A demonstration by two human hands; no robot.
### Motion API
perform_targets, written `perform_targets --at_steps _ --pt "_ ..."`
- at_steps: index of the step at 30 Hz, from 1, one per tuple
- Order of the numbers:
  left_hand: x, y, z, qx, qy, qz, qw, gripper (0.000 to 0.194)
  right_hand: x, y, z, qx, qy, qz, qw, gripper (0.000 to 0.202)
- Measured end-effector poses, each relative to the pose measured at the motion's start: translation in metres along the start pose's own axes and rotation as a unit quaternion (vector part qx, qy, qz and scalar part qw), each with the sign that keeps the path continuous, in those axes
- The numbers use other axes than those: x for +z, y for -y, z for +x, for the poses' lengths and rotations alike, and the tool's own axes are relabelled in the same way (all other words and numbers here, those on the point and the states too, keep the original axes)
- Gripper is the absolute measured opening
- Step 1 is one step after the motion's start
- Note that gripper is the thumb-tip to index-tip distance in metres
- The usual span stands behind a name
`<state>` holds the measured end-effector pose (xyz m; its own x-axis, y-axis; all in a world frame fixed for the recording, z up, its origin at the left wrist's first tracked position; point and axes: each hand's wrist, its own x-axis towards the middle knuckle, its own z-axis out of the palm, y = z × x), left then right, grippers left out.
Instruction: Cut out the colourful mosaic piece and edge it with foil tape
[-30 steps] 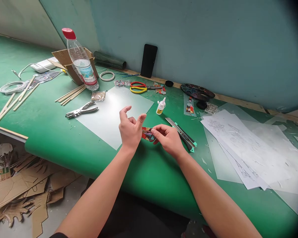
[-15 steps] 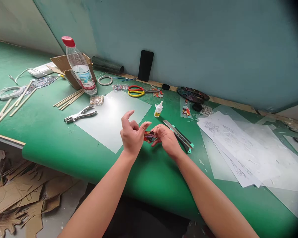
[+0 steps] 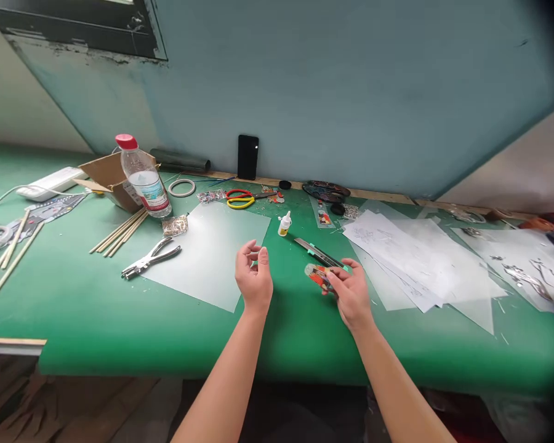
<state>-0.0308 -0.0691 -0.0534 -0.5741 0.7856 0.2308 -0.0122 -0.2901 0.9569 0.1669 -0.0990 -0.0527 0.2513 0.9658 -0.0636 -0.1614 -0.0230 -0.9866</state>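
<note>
My right hand (image 3: 351, 292) pinches a small colourful cut-out piece (image 3: 317, 277), mostly red and orange with a pale rounded end. My left hand (image 3: 255, 275) is raised beside the translucent sheet's right edge, fingers loosely curled but apart, holding nothing. Just beyond my right hand a black and green utility knife (image 3: 321, 253) lies on the green table. A small white glue bottle (image 3: 284, 224) stands upright between and beyond the hands. The translucent sheet (image 3: 203, 258) lies left of my left hand, with metal hole-punch pliers (image 3: 150, 258) across its left edge.
Left are a water bottle (image 3: 148, 187), a cardboard box (image 3: 113, 184) and wooden sticks (image 3: 120, 232). Behind are scissors (image 3: 240, 199) and a phone (image 3: 248, 157) leaning on the wall. Drawn papers (image 3: 392, 252) spread at right, near a colourful strip (image 3: 324, 215).
My hands have moved apart. The cut-out has gone rightward with my right hand and now shows more of its surface. The camera view has tilted up and turned right.
</note>
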Motion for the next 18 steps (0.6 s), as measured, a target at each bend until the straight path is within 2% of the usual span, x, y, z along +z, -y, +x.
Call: perform_targets --at_steps 2,5,13,18 --pt "-0.003 0.002 0.000 -0.010 0.028 -0.005 1.000 0.036 -0.015 -0.007 -0.018 -0.003 -0.053 -0.007 0.999 0.069" --pt "-0.005 0.003 -0.001 -0.004 0.071 -0.008 0.997 0.034 -0.023 -0.015 -0.030 -0.037 -0.097 -0.042 0.994 0.070" --pt "-0.003 0.000 -0.007 0.012 0.171 -0.024 0.985 0.043 -0.005 -0.016 -0.021 -0.084 -0.092 -0.195 0.973 0.057" --pt "-0.003 0.004 -0.008 0.007 0.203 -0.036 0.979 0.046 -0.006 -0.017 -0.022 -0.136 -0.133 -0.229 0.955 0.060"
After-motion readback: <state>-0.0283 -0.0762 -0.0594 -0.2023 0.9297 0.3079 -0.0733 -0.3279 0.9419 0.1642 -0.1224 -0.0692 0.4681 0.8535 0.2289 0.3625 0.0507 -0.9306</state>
